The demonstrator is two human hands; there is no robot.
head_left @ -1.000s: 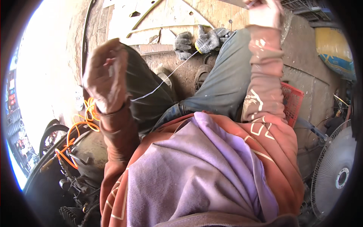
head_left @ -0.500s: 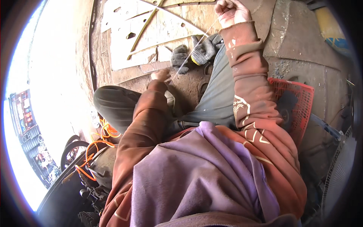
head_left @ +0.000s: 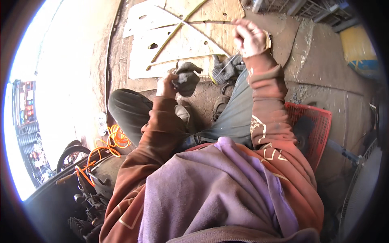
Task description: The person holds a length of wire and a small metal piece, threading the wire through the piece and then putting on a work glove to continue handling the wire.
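My left hand point(head_left: 167, 84) is closed around the edge of a dark grey work glove point(head_left: 187, 79), which hangs bunched above the floor between my legs. My right hand point(head_left: 249, 38) is raised over the near right part of the wooden board, fingers loosely curled and apart, and I see nothing in it. Below it, a second grey glove point(head_left: 230, 69) with a yellow cuff edge lies beside my right knee. A thin white string point(head_left: 222, 73) runs across that glove; its far end is hard to follow.
In front of me lies a pale wooden board point(head_left: 194, 34) with holes and crossed strips. A red plastic crate point(head_left: 320, 133) stands at my right, near a fan point(head_left: 360, 194). Coiled orange hose point(head_left: 118, 137) and dark machinery point(head_left: 87, 206) are at my left. Wire baskets point(head_left: 312, 10) stand far right.
My left hand has picked up one grey glove from beside the board. The string no longer stretches between my hands. My right hand has moved slightly down in the picture.
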